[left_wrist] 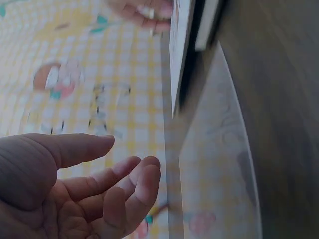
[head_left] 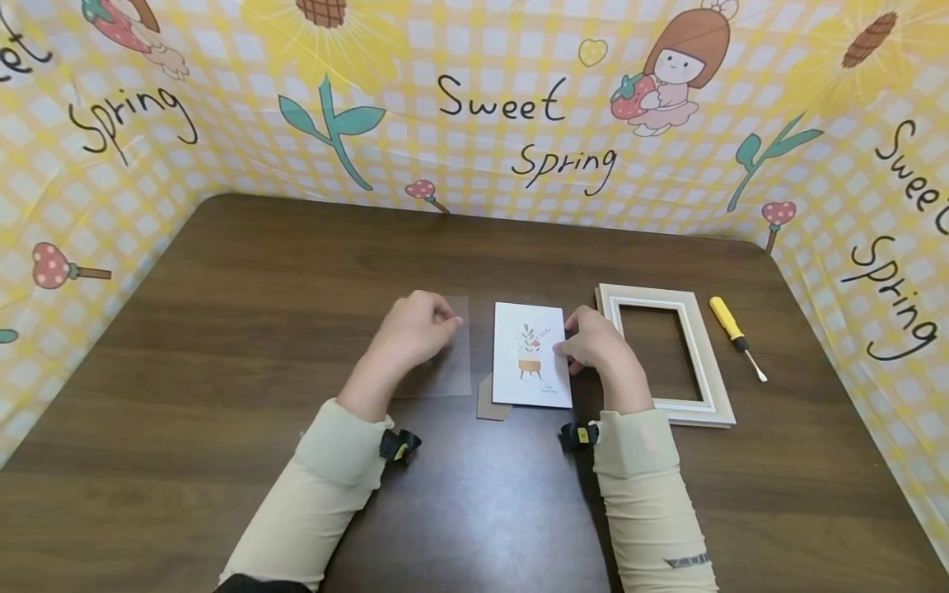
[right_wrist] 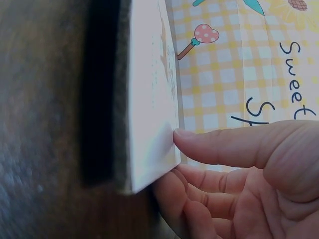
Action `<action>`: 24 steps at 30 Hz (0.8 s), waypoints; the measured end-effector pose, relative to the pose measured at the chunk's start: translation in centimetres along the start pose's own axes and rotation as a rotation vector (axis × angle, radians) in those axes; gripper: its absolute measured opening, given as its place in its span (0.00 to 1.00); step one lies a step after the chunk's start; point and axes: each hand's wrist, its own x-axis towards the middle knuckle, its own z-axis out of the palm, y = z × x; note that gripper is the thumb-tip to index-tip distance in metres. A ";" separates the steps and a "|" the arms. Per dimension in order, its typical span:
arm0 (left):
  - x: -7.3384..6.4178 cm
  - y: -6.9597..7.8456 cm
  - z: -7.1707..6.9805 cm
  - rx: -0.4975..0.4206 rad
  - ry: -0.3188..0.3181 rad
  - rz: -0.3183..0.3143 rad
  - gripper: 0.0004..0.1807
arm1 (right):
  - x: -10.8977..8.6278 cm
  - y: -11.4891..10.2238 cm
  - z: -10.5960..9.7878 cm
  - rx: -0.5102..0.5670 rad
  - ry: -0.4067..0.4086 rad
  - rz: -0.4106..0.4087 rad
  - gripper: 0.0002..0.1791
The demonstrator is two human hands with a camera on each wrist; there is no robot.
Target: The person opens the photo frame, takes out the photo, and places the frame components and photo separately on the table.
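My right hand (head_left: 599, 352) pinches the right edge of a white picture card (head_left: 530, 346) printed with a potted plant. The right wrist view shows the thumb (right_wrist: 219, 145) on the card's printed face (right_wrist: 152, 109) and the fingers curled behind it. A brown cardboard piece (head_left: 489, 405) sticks out under the card's lower left corner. To the left, my left hand (head_left: 418, 329) hovers over a clear sheet (head_left: 454, 375) lying on the table. In the left wrist view its fingers are loosely bent, with a gap to the thumb and nothing between them.
A cream picture frame (head_left: 704, 354) with an open middle lies just right of my right hand. Beyond it is a yellow-handled screwdriver (head_left: 728, 323). The brown wooden table (head_left: 245, 329) meets a yellow checked cloth (head_left: 489, 148) at its back and sides.
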 end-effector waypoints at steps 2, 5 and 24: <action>0.4 1.1 0.8 0.017 -0.026 -0.010 0.14 | 0.0 0.1 -0.1 -0.002 0.000 0.000 0.24; 1.0 2.3 1.8 0.048 -0.067 -0.043 0.13 | -0.1 0.1 -0.1 -0.002 0.000 0.006 0.24; 3.1 4.4 4.6 0.123 -0.138 -0.140 0.17 | 0.0 -0.1 -0.2 -0.007 -0.006 0.008 0.23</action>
